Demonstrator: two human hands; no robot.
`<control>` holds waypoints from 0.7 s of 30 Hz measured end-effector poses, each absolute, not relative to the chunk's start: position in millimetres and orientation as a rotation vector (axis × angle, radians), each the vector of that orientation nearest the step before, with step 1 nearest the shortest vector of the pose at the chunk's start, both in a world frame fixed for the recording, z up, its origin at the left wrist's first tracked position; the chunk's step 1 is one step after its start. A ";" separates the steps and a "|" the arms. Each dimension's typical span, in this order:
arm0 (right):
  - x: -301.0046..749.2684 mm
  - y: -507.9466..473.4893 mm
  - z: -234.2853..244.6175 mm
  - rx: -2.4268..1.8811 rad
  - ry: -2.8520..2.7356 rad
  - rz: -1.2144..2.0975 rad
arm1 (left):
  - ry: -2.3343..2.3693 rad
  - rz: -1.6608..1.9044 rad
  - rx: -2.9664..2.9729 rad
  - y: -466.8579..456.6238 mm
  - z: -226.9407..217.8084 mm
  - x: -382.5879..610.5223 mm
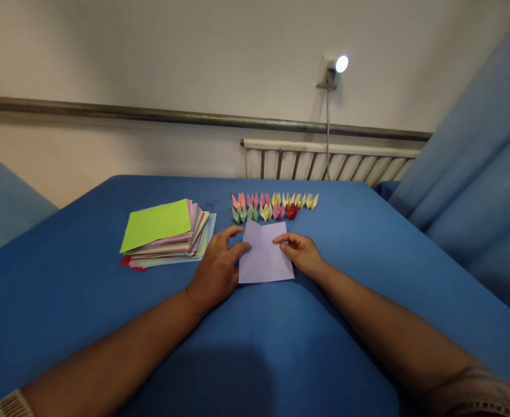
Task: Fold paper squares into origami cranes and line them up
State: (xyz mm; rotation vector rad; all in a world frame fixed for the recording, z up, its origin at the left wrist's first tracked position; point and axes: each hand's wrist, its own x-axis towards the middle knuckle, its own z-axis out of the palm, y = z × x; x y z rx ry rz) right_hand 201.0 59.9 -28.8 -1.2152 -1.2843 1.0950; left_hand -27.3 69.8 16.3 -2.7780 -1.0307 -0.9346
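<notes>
So the lilac sheet (pixel 266 255) lies flat on the blue table (pixel 281 347), just in front of the little folded pieces (pixel 274 207). Left hand (pixel 218 269) is open, pressing its left edge; right hand (pixel 302 252) curls onto the right edge, pinching or pressing, can't tell. It's thin, floppy, creases easily, so hold the edges lightly.

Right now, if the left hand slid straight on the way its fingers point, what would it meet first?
The left hand touches the lilac sheet; beyond its corner, probably the green folded pieces at the near row's left end, depth unclear.
</notes>
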 end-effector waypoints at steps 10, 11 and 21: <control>213.9 66.1 -33.2 -1.184 -1.468 1.166 | -1.013 -0.751 -2.926 84.2 4.1 -32.0; 216.3 66.4 -33.7 -1.166 -1.534 1.134 | -1.045 -0.763 -2.944 86.9 1.9 -33.4; 218.4 60.5 -34.1 -1.134 -2.032 0.520 | -1.218 -0.846 -3.071 99.1 -10.8 -37.8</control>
